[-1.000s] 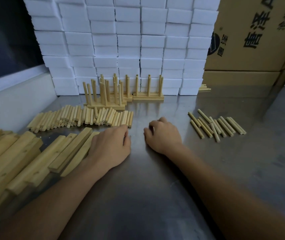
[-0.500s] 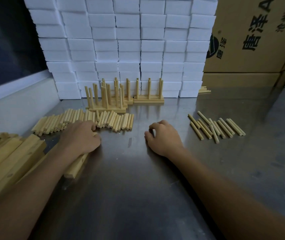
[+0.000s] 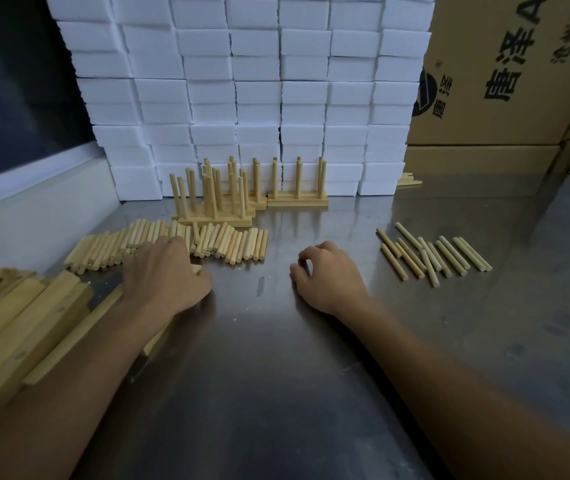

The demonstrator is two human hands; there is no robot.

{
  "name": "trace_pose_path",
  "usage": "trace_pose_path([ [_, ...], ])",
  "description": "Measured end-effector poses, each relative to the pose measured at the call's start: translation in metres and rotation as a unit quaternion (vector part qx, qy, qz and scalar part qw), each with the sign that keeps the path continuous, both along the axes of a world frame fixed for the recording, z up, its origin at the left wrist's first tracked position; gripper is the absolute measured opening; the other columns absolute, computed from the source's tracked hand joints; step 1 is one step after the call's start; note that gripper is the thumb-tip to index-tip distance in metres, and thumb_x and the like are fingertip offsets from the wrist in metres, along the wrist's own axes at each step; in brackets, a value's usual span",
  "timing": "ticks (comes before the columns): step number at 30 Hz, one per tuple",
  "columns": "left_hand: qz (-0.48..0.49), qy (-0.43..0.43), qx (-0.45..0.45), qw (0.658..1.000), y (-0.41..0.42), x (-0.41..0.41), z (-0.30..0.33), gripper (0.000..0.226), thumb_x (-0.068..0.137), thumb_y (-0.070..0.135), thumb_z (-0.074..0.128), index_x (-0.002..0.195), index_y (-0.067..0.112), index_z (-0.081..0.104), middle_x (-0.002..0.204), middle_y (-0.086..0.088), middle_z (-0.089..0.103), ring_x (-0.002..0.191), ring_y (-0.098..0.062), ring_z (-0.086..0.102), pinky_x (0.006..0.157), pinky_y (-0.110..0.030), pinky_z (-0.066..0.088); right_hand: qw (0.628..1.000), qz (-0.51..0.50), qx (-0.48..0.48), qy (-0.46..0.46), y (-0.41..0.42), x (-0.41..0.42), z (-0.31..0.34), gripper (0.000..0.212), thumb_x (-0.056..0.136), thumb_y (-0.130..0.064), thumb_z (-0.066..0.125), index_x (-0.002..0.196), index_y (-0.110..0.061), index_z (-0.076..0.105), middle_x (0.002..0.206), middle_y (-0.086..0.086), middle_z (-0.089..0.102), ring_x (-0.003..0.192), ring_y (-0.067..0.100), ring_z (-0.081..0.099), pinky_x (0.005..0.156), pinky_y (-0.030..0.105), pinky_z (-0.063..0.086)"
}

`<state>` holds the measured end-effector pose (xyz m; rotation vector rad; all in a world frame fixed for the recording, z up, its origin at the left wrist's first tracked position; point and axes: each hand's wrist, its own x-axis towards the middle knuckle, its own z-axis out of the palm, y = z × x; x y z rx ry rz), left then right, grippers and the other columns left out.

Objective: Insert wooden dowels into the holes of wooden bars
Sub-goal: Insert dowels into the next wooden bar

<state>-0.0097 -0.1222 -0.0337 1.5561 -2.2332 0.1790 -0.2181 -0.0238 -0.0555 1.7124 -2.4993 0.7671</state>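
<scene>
i see the steel worktop [image 3: 276,375] backed by a wall of white blocks [image 3: 242,81] and cardboard boxes [image 3: 505,81]. bare wooden bars [image 3: 17,320] are stacked at my left forearm. finished bars with upright dowels [image 3: 214,199] stand at the back. the large dowel row [image 3: 172,242] lies just beyond my left hand [image 3: 166,275], which grips a bar [image 3: 153,344] underneath it. my right hand [image 3: 328,275] rests loosely curled, holding nothing, near the small dowel group [image 3: 432,256] on its right.
</scene>
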Motion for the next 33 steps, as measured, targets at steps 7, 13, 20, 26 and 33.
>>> trace_pose_path([
  [7,-0.067,-0.029,0.000,0.997,0.012,-0.011,-0.004,0.019,0.086,0.041,0.061,0.078,0.023,0.062,0.093,0.005,0.058,0.090,-0.015,0.039,0.093,-0.045,0.032,1.000,0.000,0.002,0.000,0.000,0.000,0.000,0.033,0.097,-0.042,0.050,0.112,-0.017,0.065,0.120,0.006,0.056,0.105,0.023,0.054,0.092,0.037,0.047],
  [13,-0.059,-0.022,-0.084,0.994,0.016,-0.010,0.004,0.017,0.084,0.035,0.057,0.085,0.018,0.056,0.082,0.002,0.051,0.079,-0.018,0.044,0.078,-0.039,0.034,1.000,0.003,-0.002,-0.003,0.000,-0.001,-0.001,0.033,0.096,-0.042,0.050,0.113,-0.017,0.065,0.120,0.006,0.056,0.105,0.023,0.054,0.091,0.035,0.045],
  [20,-0.109,-0.015,-0.004,0.994,0.035,-0.023,0.006,0.004,0.085,0.016,0.059,0.089,0.015,0.057,0.086,-0.001,0.057,0.078,-0.021,0.054,0.072,-0.035,0.045,1.000,0.003,-0.007,-0.001,0.001,-0.001,0.000,0.033,0.097,-0.041,0.050,0.114,-0.016,0.064,0.121,0.007,0.055,0.106,0.024,0.054,0.090,0.034,0.043],
  [26,-0.072,-0.021,-0.078,0.994,0.047,-0.028,0.002,0.012,0.088,0.023,0.053,0.092,0.013,0.057,0.085,-0.002,0.042,0.081,-0.021,0.045,0.065,-0.037,0.042,1.000,0.007,-0.006,-0.003,0.002,-0.001,0.000,0.033,0.097,-0.041,0.050,0.114,-0.016,0.064,0.120,0.007,0.056,0.106,0.023,0.053,0.092,0.035,0.045],
  [33,-0.203,0.088,-0.057,0.974,0.054,-0.038,0.000,0.011,0.090,0.018,0.058,0.097,0.011,0.063,0.097,0.000,0.050,0.083,-0.015,0.046,0.063,-0.026,0.033,1.000,0.002,-0.007,-0.004,0.000,-0.002,-0.002,0.031,0.096,-0.042,0.051,0.110,-0.017,0.065,0.118,0.006,0.056,0.104,0.023,0.054,0.090,0.035,0.045],
])
